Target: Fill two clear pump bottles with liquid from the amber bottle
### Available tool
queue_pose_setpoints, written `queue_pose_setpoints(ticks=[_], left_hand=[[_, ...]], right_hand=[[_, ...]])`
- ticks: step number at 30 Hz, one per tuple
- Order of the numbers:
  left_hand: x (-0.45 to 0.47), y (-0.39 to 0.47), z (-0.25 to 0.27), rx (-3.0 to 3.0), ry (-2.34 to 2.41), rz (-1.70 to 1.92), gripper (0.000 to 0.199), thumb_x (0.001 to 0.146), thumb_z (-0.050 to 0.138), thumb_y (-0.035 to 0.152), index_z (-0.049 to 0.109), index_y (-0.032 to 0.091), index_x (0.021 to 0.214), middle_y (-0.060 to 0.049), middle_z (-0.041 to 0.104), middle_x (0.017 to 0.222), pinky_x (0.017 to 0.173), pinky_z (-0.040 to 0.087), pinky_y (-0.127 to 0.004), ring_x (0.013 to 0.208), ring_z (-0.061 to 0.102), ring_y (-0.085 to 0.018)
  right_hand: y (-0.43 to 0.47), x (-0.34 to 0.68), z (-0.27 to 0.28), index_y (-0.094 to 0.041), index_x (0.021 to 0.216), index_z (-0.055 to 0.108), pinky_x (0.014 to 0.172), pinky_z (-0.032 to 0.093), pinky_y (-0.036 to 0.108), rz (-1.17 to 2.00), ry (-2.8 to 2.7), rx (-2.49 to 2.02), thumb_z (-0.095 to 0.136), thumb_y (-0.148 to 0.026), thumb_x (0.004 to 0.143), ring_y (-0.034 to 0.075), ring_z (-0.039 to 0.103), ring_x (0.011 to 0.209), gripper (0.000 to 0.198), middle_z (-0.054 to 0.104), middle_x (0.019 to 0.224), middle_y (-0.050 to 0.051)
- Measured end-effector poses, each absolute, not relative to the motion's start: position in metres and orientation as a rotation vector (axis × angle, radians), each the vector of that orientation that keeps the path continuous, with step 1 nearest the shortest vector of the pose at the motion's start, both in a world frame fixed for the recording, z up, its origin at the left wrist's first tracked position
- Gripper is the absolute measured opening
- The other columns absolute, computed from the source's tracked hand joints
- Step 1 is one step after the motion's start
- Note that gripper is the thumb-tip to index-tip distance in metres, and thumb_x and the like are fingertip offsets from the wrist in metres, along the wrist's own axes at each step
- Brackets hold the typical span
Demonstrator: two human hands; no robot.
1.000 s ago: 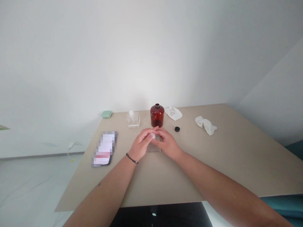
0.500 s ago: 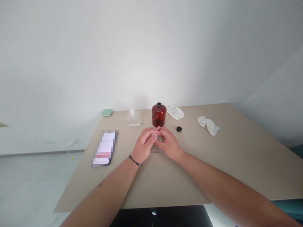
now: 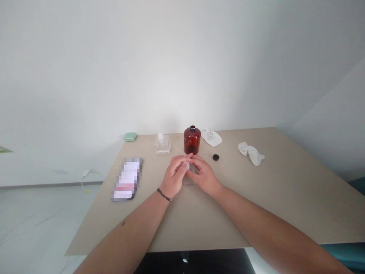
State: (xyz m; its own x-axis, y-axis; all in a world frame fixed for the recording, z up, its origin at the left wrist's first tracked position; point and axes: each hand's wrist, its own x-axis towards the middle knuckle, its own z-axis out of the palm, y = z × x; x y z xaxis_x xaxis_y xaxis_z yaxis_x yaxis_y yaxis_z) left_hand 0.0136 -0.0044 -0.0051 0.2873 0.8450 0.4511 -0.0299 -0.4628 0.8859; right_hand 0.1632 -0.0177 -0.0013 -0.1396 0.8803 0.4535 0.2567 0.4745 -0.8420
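A clear square bottle (image 3: 188, 180) stands on the table between my two hands, with much of it hidden. My left hand (image 3: 175, 173) is closed around its top, the thumb on a whitish cap (image 3: 186, 165). From the other side, my right hand (image 3: 205, 176) has its fingers curled at the same top, and the fingertips of both hands meet there. Just behind the hands is a dark red-brown bottle (image 3: 192, 140) with an uncovered neck. A small black cap (image 3: 216, 157) lies to its right.
On the table (image 3: 196, 224) a phone (image 3: 127, 179) lies at left. Another clear square bottle with a white top (image 3: 162, 145) and a small green box (image 3: 130, 137) stand near the wall. Crumpled white tissues (image 3: 212, 137) lie behind, with another tissue (image 3: 252, 153) at right.
Both hands stay at the top of the clear bottle, with only a very slight shift of the fingers. The whole view has moved a little; other objects keep their places.
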Motion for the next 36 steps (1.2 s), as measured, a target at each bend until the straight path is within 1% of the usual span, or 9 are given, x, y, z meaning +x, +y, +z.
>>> queue_pose_setpoints(ticks=[7, 15, 22, 24, 25, 27, 29, 33, 36], left_hand=[[0.015, -0.005, -0.005, 1.738, 0.781, 1.29, 0.027, 0.099, 0.049, 0.037, 0.068, 0.019, 0.108, -0.012, 0.066, 0.124, 0.11, 0.042, -0.042, 0.124, 0.059, -0.023], [0.018, -0.006, -0.007, 1.747, 0.814, 1.306, 0.027, 0.098, 0.051, 0.037, 0.071, 0.02, 0.105, -0.012, 0.067, 0.12, 0.107, 0.046, -0.044, 0.12, 0.061, -0.024], [0.017, -0.004, -0.008, 1.713, 0.761, 1.267, 0.031, 0.098, 0.051, 0.042, 0.069, 0.02, 0.111, -0.013, 0.066, 0.126, 0.112, 0.04, -0.046, 0.124, 0.059, -0.025], [0.014, -0.001, -0.013, 1.621, 0.699, 1.226, 0.044, 0.096, 0.053, 0.046, 0.053, 0.024, 0.135, -0.013, 0.061, 0.134, 0.113, 0.039, -0.047, 0.129, 0.055, -0.025], [0.012, 0.001, -0.015, 1.556, 0.658, 1.205, 0.06, 0.095, 0.055, 0.05, 0.037, 0.028, 0.147, -0.013, 0.057, 0.139, 0.113, 0.038, -0.047, 0.131, 0.053, -0.025], [0.005, 0.006, -0.021, 1.487, 0.592, 1.202, 0.089, 0.086, 0.063, 0.059, 0.012, 0.031, 0.154, -0.015, 0.05, 0.145, 0.112, 0.038, -0.049, 0.136, 0.047, -0.028], [-0.003, 0.012, -0.025, 1.509, 0.581, 1.179, 0.107, 0.074, 0.073, 0.065, 0.01, 0.03, 0.154, -0.017, 0.046, 0.145, 0.114, 0.034, -0.051, 0.136, 0.045, -0.031], [-0.017, 0.018, -0.026, 1.698, 0.648, 1.019, 0.126, 0.06, 0.089, 0.049, 0.008, 0.026, 0.154, -0.016, 0.052, 0.132, 0.111, 0.033, -0.056, 0.128, 0.05, -0.034], [-0.02, 0.019, -0.025, 1.782, 0.677, 0.927, 0.129, 0.059, 0.091, 0.041, 0.007, 0.024, 0.155, -0.016, 0.053, 0.127, 0.108, 0.036, -0.056, 0.12, 0.054, -0.032]], right_hand=[[-0.019, 0.163, 0.001, -0.023, 0.103, 0.07, 0.099, 0.045, 0.041, 0.738, -1.673, -0.943, 0.066, -0.026, 0.087, 0.024, 0.061, 0.109, 0.017, 0.065, 0.111, 0.007], [-0.015, 0.163, -0.002, -0.021, 0.096, 0.069, 0.089, 0.048, 0.039, 0.735, -1.656, -1.001, 0.071, -0.039, 0.085, 0.024, 0.061, 0.097, 0.022, 0.065, 0.1, 0.006], [-0.015, 0.163, 0.0, -0.021, 0.092, 0.068, 0.093, 0.047, 0.041, 0.747, -1.648, -1.013, 0.07, -0.039, 0.084, 0.024, 0.062, 0.101, 0.02, 0.066, 0.102, 0.006], [-0.016, 0.165, -0.003, -0.022, 0.091, 0.066, 0.096, 0.047, 0.043, 0.774, -1.665, -1.028, 0.071, -0.04, 0.083, 0.024, 0.062, 0.104, 0.02, 0.067, 0.105, 0.007], [-0.016, 0.167, -0.005, -0.023, 0.094, 0.064, 0.096, 0.047, 0.043, 0.809, -1.654, -1.033, 0.072, -0.04, 0.081, 0.024, 0.062, 0.105, 0.023, 0.067, 0.107, 0.007], [-0.016, 0.172, -0.009, -0.024, 0.102, 0.059, 0.095, 0.049, 0.044, 0.89, -1.586, -1.022, 0.076, -0.042, 0.077, 0.025, 0.063, 0.106, 0.035, 0.065, 0.111, 0.007], [-0.016, 0.179, -0.009, -0.026, 0.108, 0.053, 0.095, 0.051, 0.044, 0.898, -1.498, -1.017, 0.073, -0.044, 0.078, 0.024, 0.063, 0.107, 0.04, 0.064, 0.112, 0.007], [-0.014, 0.194, 0.02, -0.027, 0.113, 0.054, 0.103, 0.046, 0.047, 0.612, -1.648, -1.058, 0.056, -0.028, 0.09, 0.023, 0.06, 0.114, 0.023, 0.063, 0.119, 0.008], [-0.011, 0.194, 0.059, -0.026, 0.116, 0.06, 0.104, 0.042, 0.049, 0.349, -2.075, -0.972, 0.05, -0.01, 0.083, 0.025, 0.058, 0.114, 0.038, 0.066, 0.118, 0.008]])
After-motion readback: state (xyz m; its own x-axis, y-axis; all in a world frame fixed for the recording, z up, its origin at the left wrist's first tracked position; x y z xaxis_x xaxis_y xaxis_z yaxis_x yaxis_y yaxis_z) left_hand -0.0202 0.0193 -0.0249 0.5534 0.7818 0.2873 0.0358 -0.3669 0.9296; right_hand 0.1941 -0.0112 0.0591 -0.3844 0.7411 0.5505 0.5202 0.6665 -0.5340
